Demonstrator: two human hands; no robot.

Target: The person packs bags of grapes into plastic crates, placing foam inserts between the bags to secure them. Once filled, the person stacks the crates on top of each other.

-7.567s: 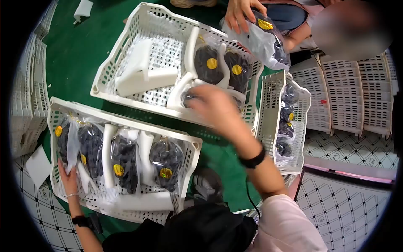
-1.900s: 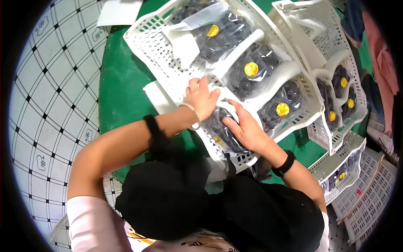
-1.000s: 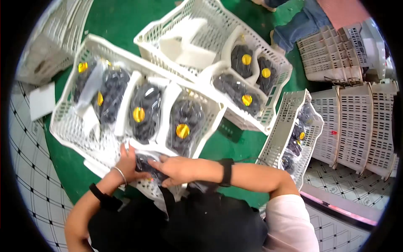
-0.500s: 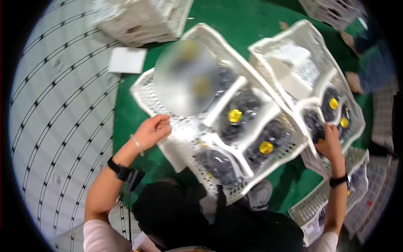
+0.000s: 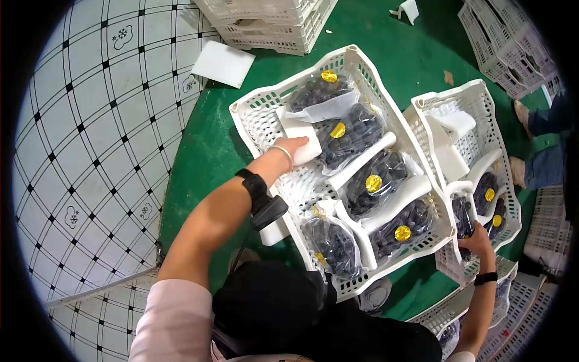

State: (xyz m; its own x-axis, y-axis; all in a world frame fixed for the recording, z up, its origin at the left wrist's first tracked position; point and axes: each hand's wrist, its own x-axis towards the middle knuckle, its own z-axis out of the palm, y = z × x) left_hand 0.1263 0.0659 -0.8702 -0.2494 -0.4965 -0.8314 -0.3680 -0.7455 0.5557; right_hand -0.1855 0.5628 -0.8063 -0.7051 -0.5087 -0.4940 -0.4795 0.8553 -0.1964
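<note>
In the large white crate (image 5: 362, 283), bagged dark grapes (image 5: 377, 181) with round gold stickers lie between white foam sheets. My left hand (image 5: 292, 151) reaches over the crate's left part, its fingers closed on a white foam sheet (image 5: 304, 142) beside the upper bags. At the second white crate (image 5: 449, 253) on the right, my right hand (image 5: 478, 239) is at the near end of a bag of grapes (image 5: 462, 212), fingers bent against it. Whether it grips the bag is unclear, since its fingertips are partly hidden.
Stacked white crates (image 5: 265, 30) stand at the top, more (image 5: 506, 48) at the upper right. A white foam square (image 5: 223, 63) lies on the green floor (image 5: 205, 145). Another person's legs and feet (image 5: 540, 120) show at the right. Further crates (image 5: 500, 301) sit lower right.
My left hand has moved from the crate's left edge into it and now holds a foam sheet. The view has shifted. My right hand remains at the second crate.
</note>
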